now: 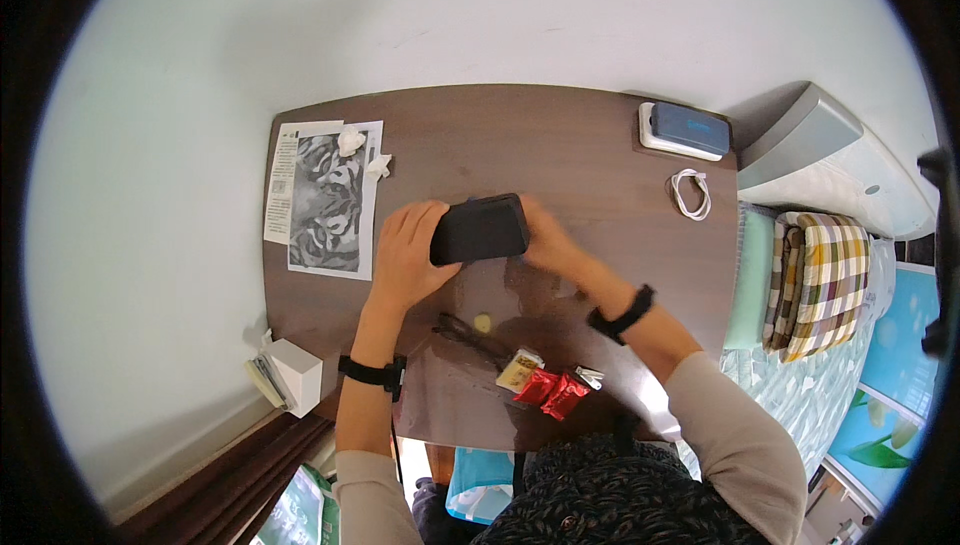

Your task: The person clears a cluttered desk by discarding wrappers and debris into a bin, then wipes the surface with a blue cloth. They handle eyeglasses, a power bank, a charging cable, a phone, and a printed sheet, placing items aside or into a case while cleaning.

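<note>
Between my two hands is a black rectangular object with rounded corners (480, 230), like a phone or a slim case; its exact kind is not clear. It is raised over the brown table (560, 175) and slightly tilted. My left hand (408, 245) grips its left end, with the thumb along the lower edge. At the other end my right hand (545, 237) holds it, its fingers partly hidden behind the object. On the table below lie dark-framed glasses (470, 335) and a small round yellowish piece (483, 323).
Red wrapped packets (566, 397) and a yellowish packet (519, 370) lie near the front edge. Printed sheets (328, 207) with crumpled white tissue (350, 140) are at left. Far right hold a blue-and-white box (686, 131) and a coiled white cable (690, 195). A bed with a plaid blanket (825, 280) adjoins.
</note>
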Available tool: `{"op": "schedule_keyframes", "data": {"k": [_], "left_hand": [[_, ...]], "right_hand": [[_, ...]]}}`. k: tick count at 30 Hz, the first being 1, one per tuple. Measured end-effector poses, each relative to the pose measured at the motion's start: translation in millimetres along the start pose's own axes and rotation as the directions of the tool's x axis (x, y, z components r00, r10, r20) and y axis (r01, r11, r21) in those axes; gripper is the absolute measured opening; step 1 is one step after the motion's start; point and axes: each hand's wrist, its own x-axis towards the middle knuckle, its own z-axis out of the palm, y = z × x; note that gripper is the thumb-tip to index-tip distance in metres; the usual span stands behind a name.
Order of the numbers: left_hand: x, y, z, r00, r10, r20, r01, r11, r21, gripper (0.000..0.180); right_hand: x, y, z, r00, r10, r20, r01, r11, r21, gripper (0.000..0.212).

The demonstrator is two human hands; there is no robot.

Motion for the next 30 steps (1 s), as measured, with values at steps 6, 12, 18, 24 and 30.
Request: {"op": "schedule_keyframes", "data": {"k": [6, 12, 18, 24, 30], "left_hand": [[61, 14, 49, 0.988, 0.140, 0.060, -0.141, 0.990, 0.004, 0.070], [144, 34, 130, 0.979, 0.161, 0.128, -0.170, 0.984, 0.056, 0.071], [192, 29, 186, 0.976, 0.034, 0.216, -0.058, 0.992, 0.108, 0.079], [197, 30, 205, 0.980, 0.069, 0.185, -0.089, 0.991, 0.102, 0.084], [119, -54, 141, 0.978, -0.209, -0.020, 0.207, 0.944, 0.258, 0.070]], "right_hand": [[15, 23, -117, 0.963, -0.084, -0.256, -0.129, 0.690, -0.712, 0.056], [-91, -18, -47, 0.995, 0.082, 0.063, -0.020, 0.745, -0.667, 0.058], [-113, -27, -54, 0.991, 0.044, 0.126, 0.045, 0.778, -0.627, 0.056], [-113, -19, -50, 0.991, 0.037, 0.132, 0.060, 0.749, -0.660, 0.056], [-89, -21, -47, 1.000, -0.001, -0.009, -0.003, 0.860, -0.510, 0.053]]}}
